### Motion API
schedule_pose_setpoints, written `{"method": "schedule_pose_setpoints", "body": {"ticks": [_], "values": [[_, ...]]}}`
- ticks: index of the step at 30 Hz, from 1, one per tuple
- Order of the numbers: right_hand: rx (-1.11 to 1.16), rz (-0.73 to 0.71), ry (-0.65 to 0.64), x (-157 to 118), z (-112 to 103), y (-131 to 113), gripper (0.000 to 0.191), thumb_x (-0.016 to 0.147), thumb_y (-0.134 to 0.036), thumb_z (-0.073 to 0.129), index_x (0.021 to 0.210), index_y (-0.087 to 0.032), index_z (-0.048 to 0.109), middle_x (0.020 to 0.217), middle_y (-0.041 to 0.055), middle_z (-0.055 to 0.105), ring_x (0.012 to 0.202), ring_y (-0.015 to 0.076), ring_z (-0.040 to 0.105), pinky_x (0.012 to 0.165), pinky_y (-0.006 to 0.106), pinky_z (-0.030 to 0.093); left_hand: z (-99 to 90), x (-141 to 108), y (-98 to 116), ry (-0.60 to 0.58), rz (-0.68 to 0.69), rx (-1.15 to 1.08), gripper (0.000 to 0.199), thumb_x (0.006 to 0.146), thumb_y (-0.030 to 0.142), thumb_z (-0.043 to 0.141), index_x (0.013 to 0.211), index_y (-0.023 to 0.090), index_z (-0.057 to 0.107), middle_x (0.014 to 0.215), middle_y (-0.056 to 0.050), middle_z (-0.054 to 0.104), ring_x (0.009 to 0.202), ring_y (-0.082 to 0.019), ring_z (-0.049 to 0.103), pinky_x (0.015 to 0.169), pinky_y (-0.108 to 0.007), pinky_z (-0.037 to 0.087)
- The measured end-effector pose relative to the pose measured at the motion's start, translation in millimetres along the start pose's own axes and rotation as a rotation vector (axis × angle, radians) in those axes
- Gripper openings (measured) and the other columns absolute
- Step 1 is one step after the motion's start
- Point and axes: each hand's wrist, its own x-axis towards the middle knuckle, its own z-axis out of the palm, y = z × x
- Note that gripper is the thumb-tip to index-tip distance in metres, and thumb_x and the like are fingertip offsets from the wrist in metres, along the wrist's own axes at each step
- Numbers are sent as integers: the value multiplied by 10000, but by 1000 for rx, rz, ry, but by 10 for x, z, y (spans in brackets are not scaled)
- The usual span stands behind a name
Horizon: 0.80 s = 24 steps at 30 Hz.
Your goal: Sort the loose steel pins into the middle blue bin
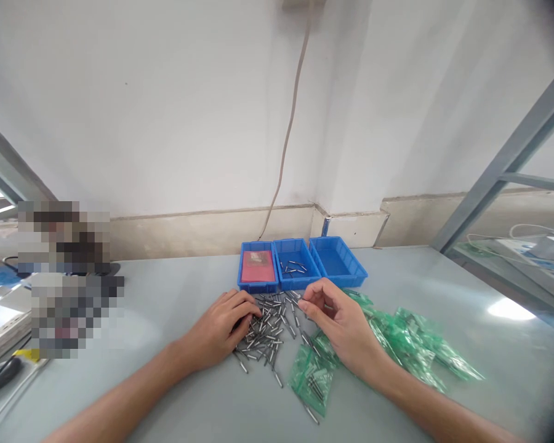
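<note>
Silvery metal pins (268, 329) lie in a loose, crisscrossed pile on the grey tabletop (212, 409), between the person's two hands and just in front of three blue plastic bins. The left hand (224, 323) rests against the pile's left edge, fingers bent and thumb near the fingertips; whether it grips a pin I cannot tell. The right hand (340, 323) is held over the pile's right side, thumb and forefinger drawn close together, the other fingers curled; anything pinched there is too small to make out.

A green zip bag (311, 380) with several pins inside lies below the right hand, and a heap of similar green bags (409, 341) spreads beyond the right wrist. The left bin (258, 287) carries a pink sheet (257, 272), the middle bin (300, 283) a few loose pins, and the right bin (336, 263) stands beside it.

The likeliest trouble is mixing: pins at the pile's right edge lie right by the bags, so a sweep of the right wrist could drag bags and loose pins together. The pins look slim and probably roll; one stray pin (311, 413) below the zip bag could be nudged away by a forearm. Because they overlap, drawing one out may pull neighbours along, and a count could slip.
</note>
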Motion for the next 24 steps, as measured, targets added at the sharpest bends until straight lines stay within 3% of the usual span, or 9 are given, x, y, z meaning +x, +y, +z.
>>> {"method": "schedule_pose_setpoints", "body": {"ticks": [5,11,16,24], "values": [[42,72,-54,14,-21,-4,358,1080,-553,556,972,-235,679,822,-9,622,636,142,479,565,277,384,6,-2,-4,14,12,7,250,1114,134,463,1229,229,663,1253,-87,682,1151,-230,629,1026,-405,531],[196,129,-49,62,-18,-8,501,1023,-694,587,1001,-207,703,783,-10,579,587,124,457,514,259,371,7,-2,-8,11,12,13,255,1115,138,460,1228,235,668,1251,-89,689,1144,-233,638,1027,-412,540],[179,121,-61,51,-14,5,445,1063,-654,535,1036,-226,652,847,-6,597,594,123,449,528,264,376,9,-3,-9,13,8,19,256,1110,137,458,1216,231,671,1240,-90,695,1134,-232,646,1024,-408,544],[-201,-23,-17,-19,-31,-28,197,1073,-444,588,986,-269,602,770,-35,561,708,178,510,640,301,401,-13,7,13,18,14,21,264,1108,133,453,1215,231,673,1228,-90,698,1106,-232,645,994,-401,549]]}}
